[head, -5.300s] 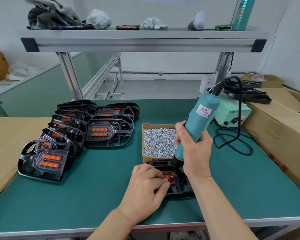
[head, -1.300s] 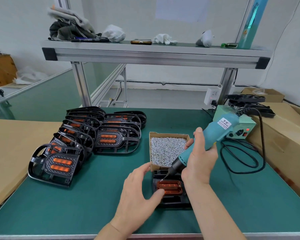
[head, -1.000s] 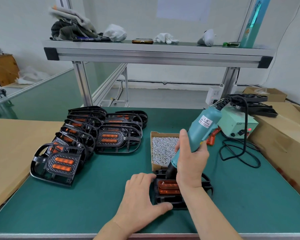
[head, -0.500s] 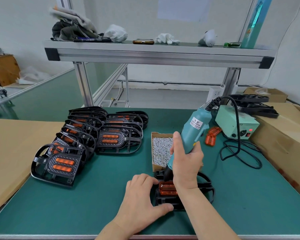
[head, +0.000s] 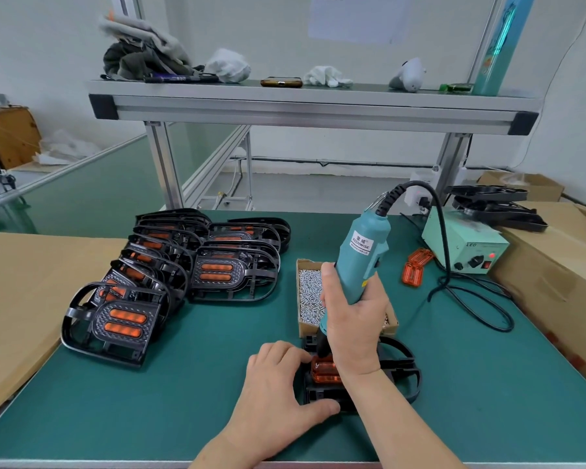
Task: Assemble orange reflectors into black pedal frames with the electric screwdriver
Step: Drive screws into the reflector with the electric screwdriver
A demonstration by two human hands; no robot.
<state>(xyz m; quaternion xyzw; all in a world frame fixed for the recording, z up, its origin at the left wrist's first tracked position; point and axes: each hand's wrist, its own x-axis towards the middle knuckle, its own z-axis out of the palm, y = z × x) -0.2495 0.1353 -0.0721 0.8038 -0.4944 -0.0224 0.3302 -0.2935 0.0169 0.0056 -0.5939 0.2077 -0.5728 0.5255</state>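
1. The right hand (head: 351,330) grips the teal electric screwdriver (head: 362,262) round its lower body, fingers wrapped tight. The tool stands nearly upright, its top leaning slightly away.
2. A white label on the screwdriver carries Chinese characters above a word that looks like "KEENWISE". The finer line beneath it is too small to read.
3. The tool's dark nose comes down onto the orange reflector (head: 323,370). The reflector sits in the black pedal frame (head: 400,370), which lies flat near the front edge of the green table (head: 149,418).
4. The left hand (head: 278,390) holds the frame's left side, with the fingers curled over the far corner beside the reflector and the thumb pressed along the near edge.
5. A cardboard screw box (head: 308,296), full of small silver screws, lies just behind the frame.
6. The finished pedals (head: 170,275) lie in overlapping rows at the left, and the ones in full view show 2 orange bars.
7. The mint-green power unit (head: 464,245) at the right rear is marked "LED", and a red lamp glows on its front.
8. A black cable (head: 471,299) leaves the screwdriver's top and loops on the table beside the unit.
9. 2 loose reflectors (head: 415,265) lie just left of the unit.
10. The print on a paper sheet (head: 356,15) on the wall is unreadable.
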